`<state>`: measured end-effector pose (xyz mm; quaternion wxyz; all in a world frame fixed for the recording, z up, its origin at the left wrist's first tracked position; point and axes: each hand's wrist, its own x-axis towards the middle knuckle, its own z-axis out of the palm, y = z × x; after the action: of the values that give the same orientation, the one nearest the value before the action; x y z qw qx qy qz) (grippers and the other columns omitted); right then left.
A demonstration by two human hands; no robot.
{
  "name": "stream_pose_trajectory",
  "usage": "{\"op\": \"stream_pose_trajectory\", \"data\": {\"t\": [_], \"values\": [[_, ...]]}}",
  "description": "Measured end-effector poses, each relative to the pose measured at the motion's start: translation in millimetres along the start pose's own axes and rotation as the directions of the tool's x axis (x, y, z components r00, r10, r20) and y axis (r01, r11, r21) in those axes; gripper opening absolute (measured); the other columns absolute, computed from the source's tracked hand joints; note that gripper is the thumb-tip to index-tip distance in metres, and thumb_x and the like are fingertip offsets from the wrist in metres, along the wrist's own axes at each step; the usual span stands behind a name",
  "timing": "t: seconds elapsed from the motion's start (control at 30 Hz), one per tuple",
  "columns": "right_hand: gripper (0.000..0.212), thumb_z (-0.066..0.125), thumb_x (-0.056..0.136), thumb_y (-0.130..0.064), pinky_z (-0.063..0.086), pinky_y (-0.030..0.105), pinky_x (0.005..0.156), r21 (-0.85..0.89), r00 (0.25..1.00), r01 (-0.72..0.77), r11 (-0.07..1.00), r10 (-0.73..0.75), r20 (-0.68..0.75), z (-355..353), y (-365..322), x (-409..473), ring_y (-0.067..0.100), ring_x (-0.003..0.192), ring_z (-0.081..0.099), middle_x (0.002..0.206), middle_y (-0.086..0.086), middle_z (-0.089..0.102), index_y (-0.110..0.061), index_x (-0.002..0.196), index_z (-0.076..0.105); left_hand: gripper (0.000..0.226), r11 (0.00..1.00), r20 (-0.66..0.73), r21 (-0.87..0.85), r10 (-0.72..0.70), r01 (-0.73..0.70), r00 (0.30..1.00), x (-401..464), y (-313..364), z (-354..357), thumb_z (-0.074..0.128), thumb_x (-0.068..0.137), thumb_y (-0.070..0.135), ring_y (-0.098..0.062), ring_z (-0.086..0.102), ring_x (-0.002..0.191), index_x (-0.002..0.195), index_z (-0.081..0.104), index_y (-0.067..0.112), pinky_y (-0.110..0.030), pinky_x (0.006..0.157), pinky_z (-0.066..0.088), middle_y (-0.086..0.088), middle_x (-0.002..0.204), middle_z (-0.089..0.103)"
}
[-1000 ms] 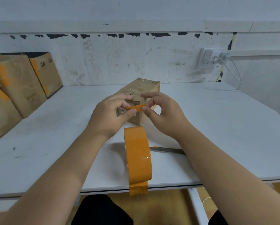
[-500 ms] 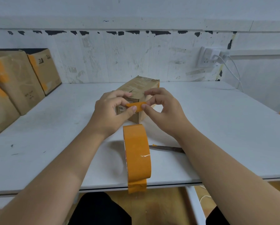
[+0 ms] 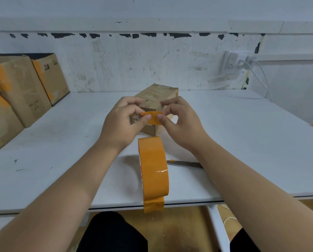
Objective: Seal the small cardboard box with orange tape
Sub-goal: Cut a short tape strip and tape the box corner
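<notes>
Head view: both hands meet over the near end of the box (image 3: 156, 99), each pinching one end of a short orange strip (image 3: 153, 118). The left hand (image 3: 124, 124) grips it between thumb and forefinger, other fingers curled; the right hand (image 3: 181, 122) does the same from the other side. The box lies just beyond the fingers on the table (image 3: 242, 142). A tape roll (image 3: 153, 170) stands on edge just below the wrists, a blade (image 3: 183, 163) under the right forearm. Larger boxes (image 3: 23, 91) sit far left of the left hand.
</notes>
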<state>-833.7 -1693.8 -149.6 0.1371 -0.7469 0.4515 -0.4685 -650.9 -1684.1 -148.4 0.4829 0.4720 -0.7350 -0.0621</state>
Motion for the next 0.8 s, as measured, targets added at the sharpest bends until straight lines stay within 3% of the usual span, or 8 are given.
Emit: {"op": "stream_pose_trajectory", "data": {"t": [0.23, 0.37, 0.5, 0.8], "values": [[0.013, 0.067, 0.086, -0.017, 0.043, 0.016, 0.084, 0.009, 1.0, 0.009, 1.0, -0.008, -0.022, 2.3, 0.7, 0.1, 0.001, 0.1, 0.051, 0.115, -0.001, 0.058, -0.005, 0.081, 0.066, 0.01, 0.999, 0.013, -0.002, -0.032, 0.032, 0.999, 0.8, 3.0, 1.7, 0.072, 0.084, 0.026, -0.007, 0.054, 0.105, 0.083, 0.072, 0.016, -0.011, 0.083, 0.038, 0.003, 0.114, 0.061], [0.011, 0.067, 0.086, -0.018, 0.038, 0.006, 0.079, -0.019, 1.0, 0.009, 1.0, -0.009, -0.019, 4.5, 0.7, -0.2, -0.001, 0.099, 0.049, 0.115, -0.003, 0.055, -0.009, 0.08, 0.065, 0.011, 0.999, 0.02, 0.007, -0.033, 0.033, 0.999, 1.4, 3.2, 1.5, 0.072, 0.084, 0.025, -0.009, 0.054, 0.106, 0.084, 0.072, 0.014, -0.012, 0.083, 0.038, 0.002, 0.115, 0.061], [0.01, 0.067, 0.086, -0.016, 0.041, 0.012, 0.083, -0.01, 0.999, 0.016, 1.0, -0.017, -0.036, 4.6, 1.4, -0.2, 0.002, 0.099, 0.051, 0.115, -0.001, 0.056, -0.009, 0.08, 0.064, 0.012, 0.999, 0.02, -0.001, -0.041, 0.041, 0.999, 1.7, 2.7, 1.6, 0.072, 0.084, 0.026, -0.008, 0.053, 0.106, 0.083, 0.072, 0.014, -0.01, 0.083, 0.038, 0.003, 0.114, 0.06], [0.011, 0.068, 0.085, -0.016, 0.036, 0.003, 0.077, -0.072, 0.998, 0.023, 0.997, -0.027, -0.053, 6.5, 0.4, 1.2, 0.001, 0.096, 0.049, 0.113, -0.001, 0.056, -0.011, 0.078, 0.063, 0.013, 0.999, -0.005, 0.004, -0.035, 0.035, 0.999, 3.2, 1.4, 4.2, 0.072, 0.084, 0.024, -0.008, 0.055, 0.101, 0.08, 0.073, 0.012, -0.011, 0.081, 0.039, 0.004, 0.109, 0.061]]}}
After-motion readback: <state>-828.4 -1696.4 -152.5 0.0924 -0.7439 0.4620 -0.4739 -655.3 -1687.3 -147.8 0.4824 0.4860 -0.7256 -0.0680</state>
